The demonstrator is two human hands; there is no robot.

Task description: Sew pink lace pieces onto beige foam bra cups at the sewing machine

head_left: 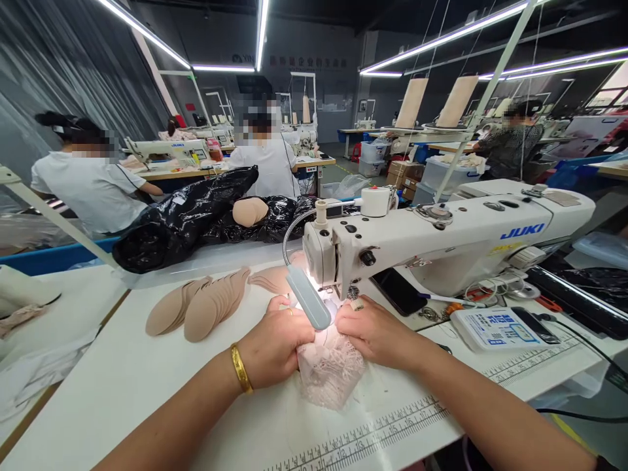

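A pale pink lace fabric piece (330,373) lies bunched on the white table below the needle area of a JUKI sewing machine (392,235). My left hand (277,340), with a gold bangle at the wrist, grips its left side, fingers curled in. On the other side my right hand (370,330) pinches the fabric close to the presser foot. A grey-blue lamp head (309,297) on a bendy stem hangs over the spot and hides part of the stitching area and some fingertips. Stacks of beige oval pads (216,307) lie left of my left hand.
Behind the table are black plastic bags (186,209) with a beige pad (250,211) on top. A phone (398,291) and a white control box (503,328) sit at the right. A printed ruler (392,428) runs along the front edge. Other people work at machines beyond.
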